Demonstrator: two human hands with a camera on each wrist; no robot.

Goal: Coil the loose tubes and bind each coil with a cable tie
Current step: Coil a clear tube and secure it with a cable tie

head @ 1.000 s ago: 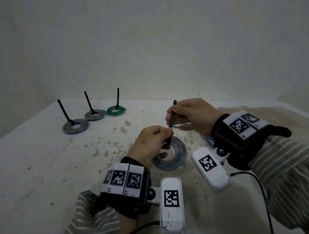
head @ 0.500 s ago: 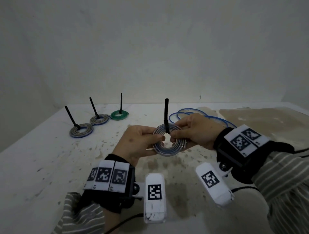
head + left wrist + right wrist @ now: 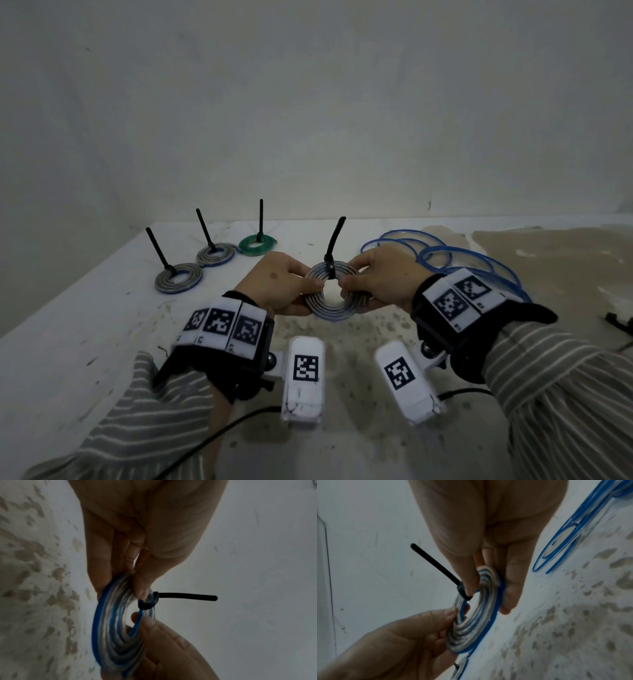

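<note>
A flat coil (image 3: 331, 297) of clear tube with a blue stripe hangs above the table between both hands. My left hand (image 3: 310, 290) pinches its left side, thumb on top. My right hand (image 3: 353, 292) pinches its right side the same way. A black cable tie (image 3: 333, 245) is cinched round the coil's far edge, its tail sticking up. The left wrist view shows the coil (image 3: 116, 635) edge-on with the tie (image 3: 185, 597) beside my thumb (image 3: 144, 585). From the right wrist, the coil (image 3: 471, 622) and the tie tail (image 3: 435, 563) are plain.
Three bound coils with upright black ties lie at the back left: two clear-blue (image 3: 178, 280) (image 3: 215, 255) and one green (image 3: 257, 244). Loose blue tube (image 3: 445, 255) sprawls in loops behind my right hand. A dark item (image 3: 620, 325) lies at the right edge. The wall stands close behind.
A second ago my right hand held the tie's tail while the left steadied the coil low by the table. Now both hands pinch the coil's sides and hold it higher.
</note>
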